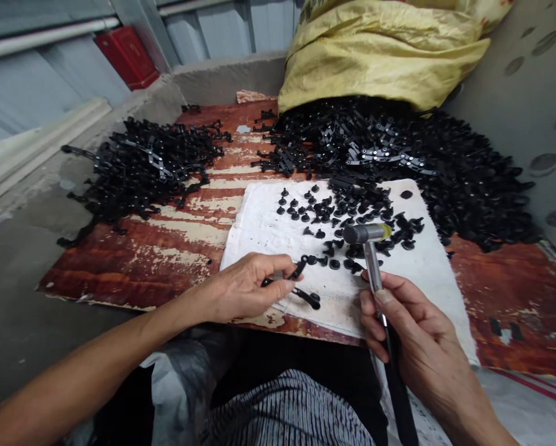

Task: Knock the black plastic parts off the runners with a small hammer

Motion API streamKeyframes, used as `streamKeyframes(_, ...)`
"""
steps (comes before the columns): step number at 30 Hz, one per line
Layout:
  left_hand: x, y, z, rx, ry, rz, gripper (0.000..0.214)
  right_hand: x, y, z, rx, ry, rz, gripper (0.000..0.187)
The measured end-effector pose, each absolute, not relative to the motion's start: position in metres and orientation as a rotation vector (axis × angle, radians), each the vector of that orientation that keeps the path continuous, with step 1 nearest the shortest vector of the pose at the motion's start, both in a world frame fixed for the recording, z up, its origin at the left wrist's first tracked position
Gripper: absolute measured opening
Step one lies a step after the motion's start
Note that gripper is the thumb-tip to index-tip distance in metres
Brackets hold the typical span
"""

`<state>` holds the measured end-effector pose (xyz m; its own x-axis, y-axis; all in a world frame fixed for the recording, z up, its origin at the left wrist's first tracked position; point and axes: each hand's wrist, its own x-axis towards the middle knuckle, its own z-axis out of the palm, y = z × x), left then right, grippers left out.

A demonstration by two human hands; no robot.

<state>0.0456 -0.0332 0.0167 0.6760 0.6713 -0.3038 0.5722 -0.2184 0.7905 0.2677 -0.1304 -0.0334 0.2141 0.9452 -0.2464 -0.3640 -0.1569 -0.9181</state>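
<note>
Left hand (241, 288) curled shut around a thin black metal piece (301, 282), pinching it between thumb and fingers and pressing it down on the white cloth (269, 229). Two arms of the piece poking out past the fingertips, one up toward the small black caps (338, 214), one down toward the near edge of the cloth. Right hand (410, 331) wrapped tight around the dark handle of a small hammer (368, 238). Hammer head up in the air just above the caps, gray with a yellow tip, close to the piece but not touching it. White cloth lying on a worn red board (166, 248). Big pile of black parts (143, 164) on the left of the board, well apart from the hands. Bigger black heap (445, 161) at the back right, spilling out from under a yellow sack (380, 49).
</note>
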Motion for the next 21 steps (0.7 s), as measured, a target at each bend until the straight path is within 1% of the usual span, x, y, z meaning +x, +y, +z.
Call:
streamKeyframes(3,0.04,-0.022,0.021,1.878,1.074,0.233,0.024,0.268,-0.132,-0.033,-1.199,-0.66,1.308,0.029)
streamKeyframes(6,0.037,-0.018,0.027,1.894,1.123,0.354,0.022,0.268,-0.132,-0.033,-1.196,-0.665,1.315,0.027)
streamKeyframes(10,0.041,-0.024,0.024,1.959,1.01,0.288,0.018,0.269,-0.132,-0.035,-1.19,-0.681,1.314,0.026)
streamKeyframes(13,0.041,-0.024,0.022,1.954,1.005,0.311,0.017,0.269,-0.131,-0.036,-1.185,-0.694,1.307,0.025)
streamKeyframes(21,0.03,-0.017,0.022,1.816,1.141,0.347,0.024,0.27,-0.132,-0.035,-1.206,-0.708,1.3,0.026)
